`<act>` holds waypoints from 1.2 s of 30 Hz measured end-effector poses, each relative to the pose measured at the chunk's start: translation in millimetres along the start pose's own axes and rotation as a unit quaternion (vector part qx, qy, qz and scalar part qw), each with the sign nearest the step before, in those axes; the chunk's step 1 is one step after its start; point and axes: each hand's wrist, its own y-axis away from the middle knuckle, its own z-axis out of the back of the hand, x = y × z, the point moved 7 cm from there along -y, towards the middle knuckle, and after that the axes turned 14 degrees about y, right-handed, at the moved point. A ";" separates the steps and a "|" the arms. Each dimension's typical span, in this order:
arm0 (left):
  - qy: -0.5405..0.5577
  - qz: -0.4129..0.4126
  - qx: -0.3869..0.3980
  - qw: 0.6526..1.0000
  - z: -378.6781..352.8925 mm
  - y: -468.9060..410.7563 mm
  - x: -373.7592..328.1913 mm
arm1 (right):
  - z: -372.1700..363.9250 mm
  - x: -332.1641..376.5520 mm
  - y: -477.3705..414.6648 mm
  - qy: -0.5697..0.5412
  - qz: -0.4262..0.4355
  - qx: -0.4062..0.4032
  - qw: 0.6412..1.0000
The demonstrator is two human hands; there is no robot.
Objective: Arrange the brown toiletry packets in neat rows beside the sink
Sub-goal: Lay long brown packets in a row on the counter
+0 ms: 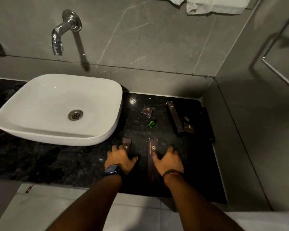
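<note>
Two long packets lie at 6 o'clock of the counter (90, 164), right of the sink (60, 107). Left hand (120, 160), fingers spread flat, presses on the left packet (127, 144); nothing gripped. Right hand (169, 161), likewise open, thumb touching the middle packet (153, 161). Remaining packets lie scattered toward 1 o'clock. Risk: a flat-hand push may skew a packet or knock the green bottle (151, 123) rolling.

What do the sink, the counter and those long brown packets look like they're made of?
Sink: probably glazed ceramic; it is white, smooth and glossy, with small light spots. Counter: seemingly polished dark stone such as granite; it is speckled and shows bright reflections. Long brown packets, like the one by the right hand: likely matte cardboard with gold printing; the edges are crisp and boxlike.
</note>
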 end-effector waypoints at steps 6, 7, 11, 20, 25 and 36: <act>0.061 -0.108 -0.022 0.992 -8.0 -13.0 -105.4 | 84.2 -70.3 -75.3 0.011 -0.025 -0.122 0.992; 0.077 -0.114 -0.015 0.990 -12.1 -18.8 -122.7 | 89.9 -77.6 -89.8 0.015 -0.026 -0.123 0.992; 0.140 -0.106 0.027 0.984 -33.2 -61.2 -178.1 | 96.5 -87.4 -145.6 0.026 -0.035 -0.112 0.993; 0.152 -0.035 0.066 0.986 -89.1 -157.3 -231.5 | 72.0 -79.2 -236.5 0.122 -0.069 -0.041 0.989; 0.156 -0.021 0.061 0.986 -108.1 -171.5 -232.5 | 70.2 -83.9 -249.0 0.092 -0.131 -0.046 0.986; 0.084 -0.061 0.099 0.990 -89.6 -127.8 -234.9 | 96.0 -83.7 -197.2 -0.169 -0.156 -0.086 0.969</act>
